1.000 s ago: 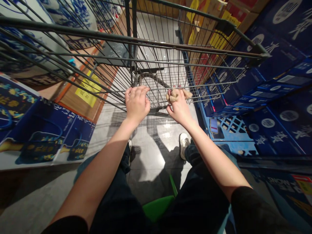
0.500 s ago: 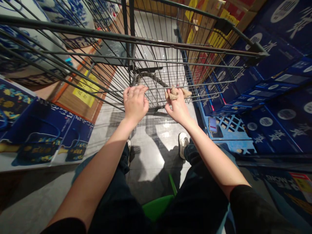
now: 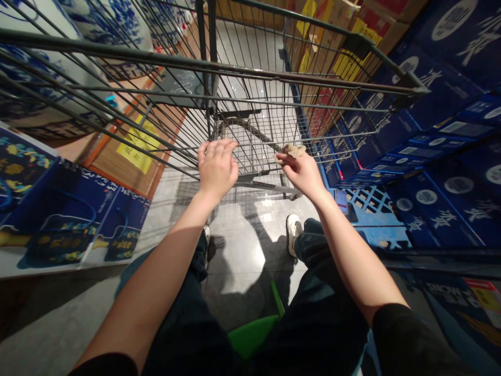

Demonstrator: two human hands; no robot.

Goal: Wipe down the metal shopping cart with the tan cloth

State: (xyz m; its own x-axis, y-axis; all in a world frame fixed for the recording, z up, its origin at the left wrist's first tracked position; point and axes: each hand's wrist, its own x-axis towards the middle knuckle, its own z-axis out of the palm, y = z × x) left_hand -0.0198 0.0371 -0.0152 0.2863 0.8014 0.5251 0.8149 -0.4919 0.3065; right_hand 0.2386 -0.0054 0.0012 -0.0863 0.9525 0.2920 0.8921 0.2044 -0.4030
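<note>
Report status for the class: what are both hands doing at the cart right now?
Left hand curled on shopping cart wire. Right hand pinching crumpled tan scrap. Blue plastic crate beside cart, right side.

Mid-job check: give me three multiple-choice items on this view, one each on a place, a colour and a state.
1. Where is the left hand? A) on the wire shopping cart B) on the floor C) inside a carton
2. What colour is the crate right of the cart? A) red B) blue C) green
3. What is the right hand doing? A) hanging empty B) pinching a crumpled tan item C) touching a shoe

1 A: it curls over the wires.
2 B: its lattice shows blue.
3 B: the item sits in its grip.
</note>
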